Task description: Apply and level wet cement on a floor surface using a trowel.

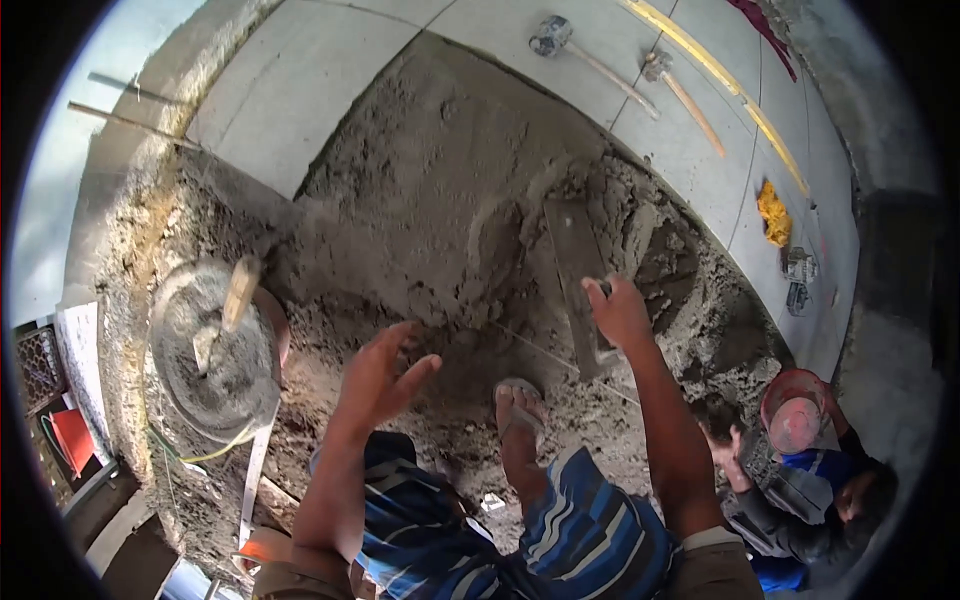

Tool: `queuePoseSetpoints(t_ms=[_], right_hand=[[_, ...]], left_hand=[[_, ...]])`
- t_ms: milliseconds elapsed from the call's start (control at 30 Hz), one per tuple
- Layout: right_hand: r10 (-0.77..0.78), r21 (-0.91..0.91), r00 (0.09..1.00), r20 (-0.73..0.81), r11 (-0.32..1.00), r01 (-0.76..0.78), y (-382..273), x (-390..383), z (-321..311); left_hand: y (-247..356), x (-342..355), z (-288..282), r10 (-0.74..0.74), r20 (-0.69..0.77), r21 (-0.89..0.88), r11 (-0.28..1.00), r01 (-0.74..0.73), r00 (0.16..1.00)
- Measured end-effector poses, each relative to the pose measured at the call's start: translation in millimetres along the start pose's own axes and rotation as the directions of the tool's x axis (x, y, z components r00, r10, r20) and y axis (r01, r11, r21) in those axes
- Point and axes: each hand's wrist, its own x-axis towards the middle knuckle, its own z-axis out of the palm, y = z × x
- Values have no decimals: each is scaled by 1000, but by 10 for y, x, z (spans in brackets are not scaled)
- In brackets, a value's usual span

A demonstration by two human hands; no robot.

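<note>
My right hand [617,312] is closed around the grip of a long, narrow, mortar-smeared float [572,235]. The tool lies on wet grey mortar [400,180], which is smoother at the back and lumpy around the float. My left hand [385,375] hovers at the near side of the bed, with nothing in it and its fingers apart. Between my arms, a sandalled foot [520,405] stands on the rough mortar. A thin string [535,347] runs across the ground near the float's lower end.
Mortar fills a round tub [215,400] at left, a trowel [240,290] stuck in it. Pale tiles [300,60] border the bed. A mallet [552,38], a hammer [660,68], a yellow straightedge [700,55] and a yellow cloth [773,213] lie there. At lower right, another person holds a red bucket [797,420].
</note>
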Motion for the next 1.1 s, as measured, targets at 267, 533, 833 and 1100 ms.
queuePoseSetpoints(t_ms=[267, 533, 833, 1100], right_hand=[[-22, -30, 993, 116, 999, 25, -322, -380, 245], [168, -332, 983, 78, 934, -133, -23, -1011, -191], [387, 475, 922, -28, 816, -328, 356, -1880, 142], [971, 934, 184, 154, -82, -348, 1569, -3867, 862]], left_hand=[[-49, -269, -112, 123, 61, 47, 991, -126, 990], [7, -137, 166, 234, 96, -57, 972, -229, 967], [181, -248, 106, 39, 189, -198, 980, -1, 981], [155, -126, 326, 136, 308, -41, 991, -130, 942]])
